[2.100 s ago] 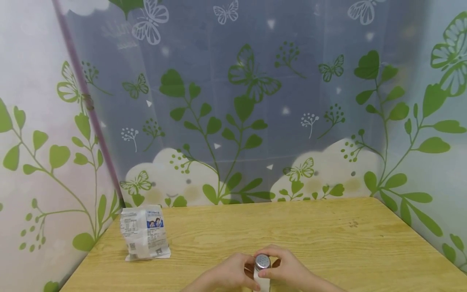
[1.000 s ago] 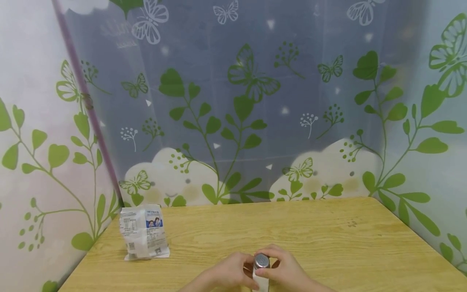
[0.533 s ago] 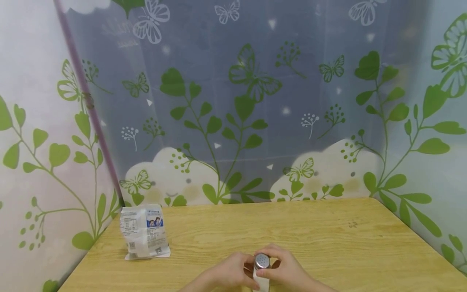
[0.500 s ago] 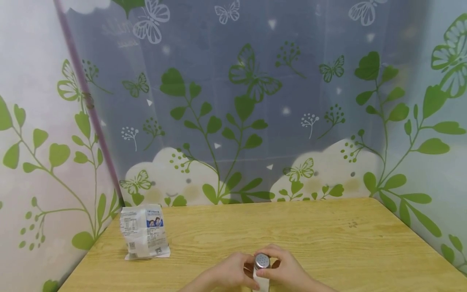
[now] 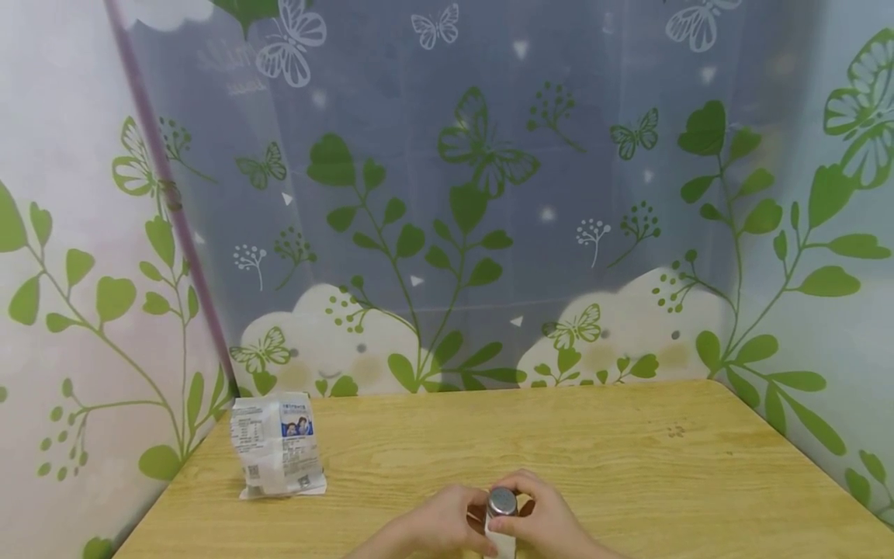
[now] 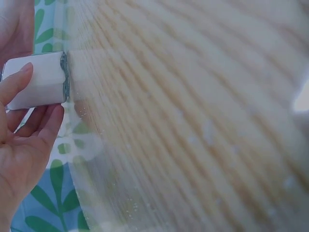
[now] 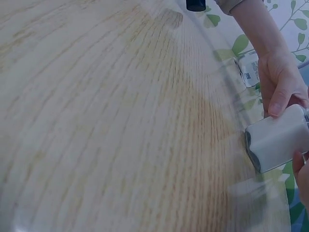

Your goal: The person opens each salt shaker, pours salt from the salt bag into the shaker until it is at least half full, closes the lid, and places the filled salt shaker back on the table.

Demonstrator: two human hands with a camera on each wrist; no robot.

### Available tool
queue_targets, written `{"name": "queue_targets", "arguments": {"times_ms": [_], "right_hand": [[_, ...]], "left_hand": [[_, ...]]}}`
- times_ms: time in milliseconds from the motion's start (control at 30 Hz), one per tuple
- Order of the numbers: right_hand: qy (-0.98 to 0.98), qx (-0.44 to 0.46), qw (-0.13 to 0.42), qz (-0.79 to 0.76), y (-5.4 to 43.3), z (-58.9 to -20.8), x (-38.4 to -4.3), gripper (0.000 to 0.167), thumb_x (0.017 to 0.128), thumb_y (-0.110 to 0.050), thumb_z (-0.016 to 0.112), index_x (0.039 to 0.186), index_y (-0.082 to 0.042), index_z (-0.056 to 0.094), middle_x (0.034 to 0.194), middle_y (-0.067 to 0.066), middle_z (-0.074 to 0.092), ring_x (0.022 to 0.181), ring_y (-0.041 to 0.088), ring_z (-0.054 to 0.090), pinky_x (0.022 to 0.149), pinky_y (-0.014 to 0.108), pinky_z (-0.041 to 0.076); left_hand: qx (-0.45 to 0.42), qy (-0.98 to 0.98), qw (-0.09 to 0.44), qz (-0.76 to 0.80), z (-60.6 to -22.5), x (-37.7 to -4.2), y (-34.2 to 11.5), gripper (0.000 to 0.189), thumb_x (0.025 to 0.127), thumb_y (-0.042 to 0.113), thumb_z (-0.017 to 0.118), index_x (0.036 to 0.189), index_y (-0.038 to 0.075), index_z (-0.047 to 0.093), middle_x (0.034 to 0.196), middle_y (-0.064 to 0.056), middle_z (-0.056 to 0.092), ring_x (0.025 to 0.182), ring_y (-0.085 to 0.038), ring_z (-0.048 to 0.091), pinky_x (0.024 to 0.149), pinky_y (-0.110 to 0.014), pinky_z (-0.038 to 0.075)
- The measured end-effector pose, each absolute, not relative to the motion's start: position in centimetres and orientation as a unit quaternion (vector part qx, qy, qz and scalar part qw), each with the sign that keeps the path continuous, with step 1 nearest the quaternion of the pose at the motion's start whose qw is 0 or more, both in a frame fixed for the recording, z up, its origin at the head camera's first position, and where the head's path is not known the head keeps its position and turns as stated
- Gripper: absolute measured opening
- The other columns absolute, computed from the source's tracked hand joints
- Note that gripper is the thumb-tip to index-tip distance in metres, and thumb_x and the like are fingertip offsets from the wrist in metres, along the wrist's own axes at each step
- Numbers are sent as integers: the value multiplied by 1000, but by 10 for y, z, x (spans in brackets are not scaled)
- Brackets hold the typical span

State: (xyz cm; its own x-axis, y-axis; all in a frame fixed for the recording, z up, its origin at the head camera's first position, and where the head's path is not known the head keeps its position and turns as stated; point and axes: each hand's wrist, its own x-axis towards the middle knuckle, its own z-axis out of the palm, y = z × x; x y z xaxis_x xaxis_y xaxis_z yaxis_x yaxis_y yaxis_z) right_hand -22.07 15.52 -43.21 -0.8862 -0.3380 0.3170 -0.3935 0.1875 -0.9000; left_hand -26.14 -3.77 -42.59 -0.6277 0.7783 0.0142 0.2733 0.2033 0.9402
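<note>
A glass salt shaker [image 5: 499, 541] with a perforated metal lid [image 5: 503, 502] and white contents stands upright at the near middle of the table. My left hand [image 5: 447, 519] holds its body from the left, thumb across the near side and fingers behind. From the right, my right hand [image 5: 541, 512] grips it higher up, with thumb and fingers around the part just under the lid. In the left wrist view the shaker's thick clear base [image 6: 65, 77] is right at the tabletop. The right wrist view shows the left thumb [image 7: 280, 100] pressed against the white-filled body.
A white printed packet [image 5: 279, 444] stands on the wooden table [image 5: 559, 435] at the left. Small white grains [image 6: 130, 208] dot the tabletop near the shaker. A patterned curtain [image 5: 475, 256] with leaves and butterflies encloses the back and sides.
</note>
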Motion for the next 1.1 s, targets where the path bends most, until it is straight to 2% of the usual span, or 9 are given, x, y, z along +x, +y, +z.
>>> {"name": "queue_targets", "arguments": {"times_ms": [200, 367, 667, 833, 1100], "right_hand": [[-791, 227, 40, 567, 154, -428, -219, 28, 79, -17, 74, 102, -5, 65, 98, 5, 60, 81, 5, 50, 59, 23, 44], [-799, 259, 61, 540, 157, -425, -220, 30, 79, -19, 74, 104, -4, 67, 97, 6, 62, 83, 4, 54, 55, 25, 48], [-785, 303, 6, 541, 165, -422, -227, 36, 81, -15, 71, 111, 2, 63, 103, 10, 61, 86, 5, 55, 56, 27, 52], [-787, 326, 1, 524, 167, -418, -230, 34, 82, -16, 71, 111, 0, 64, 104, 9, 61, 87, 7, 54, 56, 26, 51], [-791, 310, -29, 526, 167, -414, -231, 30, 83, -16, 70, 110, -4, 65, 102, 5, 61, 86, 9, 54, 59, 27, 51]], "left_hand": [[357, 735, 238, 525, -427, -261, -37, 33, 73, -6, 71, 105, -2, 63, 94, -1, 67, 86, -7, 63, 75, -19, 49], [355, 738, 237, 523, -428, -262, -37, 32, 73, -6, 71, 103, -2, 64, 93, -1, 67, 84, -7, 63, 74, -19, 50], [357, 743, 242, 512, -426, -262, -38, 31, 74, -5, 71, 104, -3, 63, 94, -2, 67, 85, -7, 64, 74, -19, 50], [358, 745, 241, 509, -425, -263, -37, 32, 74, -5, 72, 105, -2, 63, 95, -2, 68, 84, -7, 64, 74, -19, 50], [357, 741, 250, 511, -425, -264, -38, 33, 76, -5, 71, 108, -2, 63, 95, -2, 67, 85, -8, 64, 74, -19, 50]]}}
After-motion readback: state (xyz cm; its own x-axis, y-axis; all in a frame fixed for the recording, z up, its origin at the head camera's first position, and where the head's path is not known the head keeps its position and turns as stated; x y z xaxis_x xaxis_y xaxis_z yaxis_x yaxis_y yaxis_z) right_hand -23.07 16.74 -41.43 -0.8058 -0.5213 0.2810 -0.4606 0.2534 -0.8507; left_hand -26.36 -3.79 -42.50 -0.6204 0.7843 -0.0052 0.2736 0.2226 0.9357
